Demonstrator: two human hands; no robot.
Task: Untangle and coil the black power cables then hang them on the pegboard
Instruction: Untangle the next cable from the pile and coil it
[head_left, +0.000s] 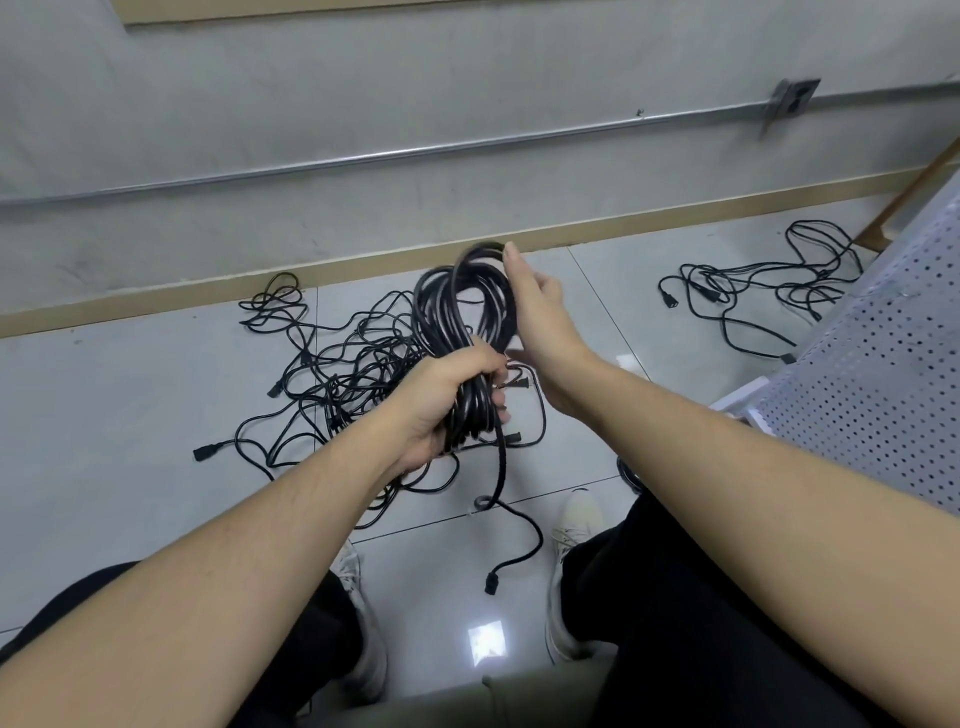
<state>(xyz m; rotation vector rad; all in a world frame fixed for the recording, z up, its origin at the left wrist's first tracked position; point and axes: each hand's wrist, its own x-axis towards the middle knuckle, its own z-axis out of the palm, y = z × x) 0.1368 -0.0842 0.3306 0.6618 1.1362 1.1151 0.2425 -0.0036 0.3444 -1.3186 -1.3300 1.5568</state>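
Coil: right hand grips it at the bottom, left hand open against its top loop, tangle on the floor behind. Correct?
Hands are swapped. The head view shows the left hand gripping the coil at the bottom and the right hand open against its top loop. The tangle lies on the floor behind.

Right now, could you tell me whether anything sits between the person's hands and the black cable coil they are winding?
Nothing does. The left hand grips the black cable coil directly, and the right hand touches its top loop. The perforated white pegboard stands at right, no obstacle visible between.
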